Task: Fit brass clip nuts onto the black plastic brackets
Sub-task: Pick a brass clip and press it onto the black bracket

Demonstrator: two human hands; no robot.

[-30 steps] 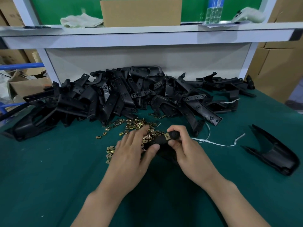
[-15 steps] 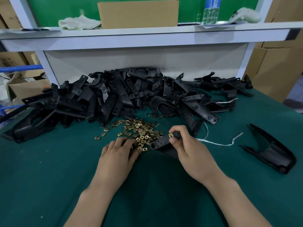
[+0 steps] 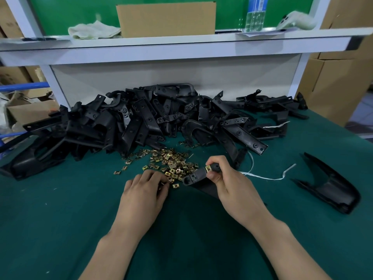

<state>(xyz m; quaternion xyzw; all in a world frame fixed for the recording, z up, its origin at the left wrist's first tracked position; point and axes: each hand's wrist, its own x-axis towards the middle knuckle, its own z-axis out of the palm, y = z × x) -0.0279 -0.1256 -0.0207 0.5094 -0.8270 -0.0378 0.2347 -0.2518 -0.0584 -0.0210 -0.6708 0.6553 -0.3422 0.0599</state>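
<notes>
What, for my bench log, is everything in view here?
Bracket pile: many, black, table's back.
Held bracket: one, black, in right hand.
Fitted nut: one, brass, on held bracket.
Loose nuts: many, brass, before the pile.
Cover: one, black, table's right.
String: one, white, right of the hands.
Table: one, green.
Shelf: one, white, above the pile.
Box: one, brown, on shelf.
Cloth: one, pale, shelf's left.
Bottle: one, clear, shelf's right.
Left hand: fingertips at loose nuts.
Right hand: grips held bracket.

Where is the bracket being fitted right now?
Head view, centre: the bracket is gripped by the right hand, just right of the loose brass nuts.
</notes>
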